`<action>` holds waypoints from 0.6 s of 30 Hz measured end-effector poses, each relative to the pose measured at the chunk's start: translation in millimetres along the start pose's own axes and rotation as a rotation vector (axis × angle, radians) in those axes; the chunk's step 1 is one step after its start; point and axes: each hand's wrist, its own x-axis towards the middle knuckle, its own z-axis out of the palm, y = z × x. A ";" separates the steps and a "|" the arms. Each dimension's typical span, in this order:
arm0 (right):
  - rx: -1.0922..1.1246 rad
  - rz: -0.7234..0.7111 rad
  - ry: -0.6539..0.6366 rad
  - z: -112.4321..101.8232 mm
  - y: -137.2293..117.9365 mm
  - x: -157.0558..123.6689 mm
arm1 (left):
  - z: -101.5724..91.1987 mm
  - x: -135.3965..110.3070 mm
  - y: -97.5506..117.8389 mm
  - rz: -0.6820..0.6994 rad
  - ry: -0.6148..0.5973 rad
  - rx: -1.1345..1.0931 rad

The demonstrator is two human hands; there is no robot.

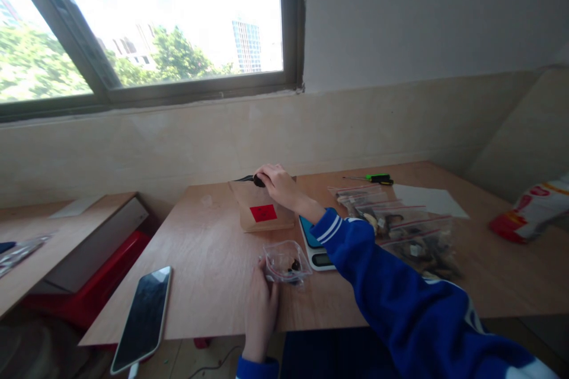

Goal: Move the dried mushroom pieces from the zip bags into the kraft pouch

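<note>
My right hand [278, 183] reaches across to the top of a brown paper bag [267, 226] with a red label. Its fingers pinch a small dark, roundish piece [258, 180] at the bag's opening; the exact kind is too small to tell. Nearer to me, my left hand [261, 299] grips the left side of an open clear zip bag [280, 256], which has a few dark bits inside. A kitchen scale [320, 260] with a blue top lies beside the zip bag, partly covered by my right sleeve.
Several filled zip bags [418, 243] lie to the right. Behind them are a white sheet [429, 200] and a green-and-black screwdriver [377, 178]. A red-and-white packet [528, 216] is at far right. A phone [144, 317] with a cable juts over the table's [213, 290] left front edge.
</note>
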 end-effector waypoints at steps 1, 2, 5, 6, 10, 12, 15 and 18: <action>-0.002 0.000 -0.013 0.0 -1.7 -0.1 | -0.4 0.3 0.1 0.002 -0.003 0.002; -0.006 -0.004 -0.021 -0.2 -3.2 -0.4 | -0.7 0.6 0.2 0.003 -0.007 0.004; -0.018 -0.013 -0.013 -1.2 -6.4 -2.2 | -1.3 1.1 -0.6 0.004 -0.014 0.010; -0.019 -0.009 -0.005 -1.6 -7.0 -2.8 | -1.3 1.1 -1.3 0.007 -0.015 0.005; 0.025 0.005 0.023 -3.8 -8.9 -4.4 | 0.0 0.7 -5.6 0.026 -0.007 -0.023; 0.066 0.003 0.028 -4.9 -9.3 -4.7 | 0.8 0.7 -6.7 0.021 0.003 -0.019; 0.101 0.027 0.051 -6.1 -9.3 -4.3 | 0.6 0.8 -4.9 0.009 0.007 -0.006; 0.100 0.060 0.062 -6.6 -9.2 -3.4 | -1.2 1.0 -0.8 0.022 0.013 0.000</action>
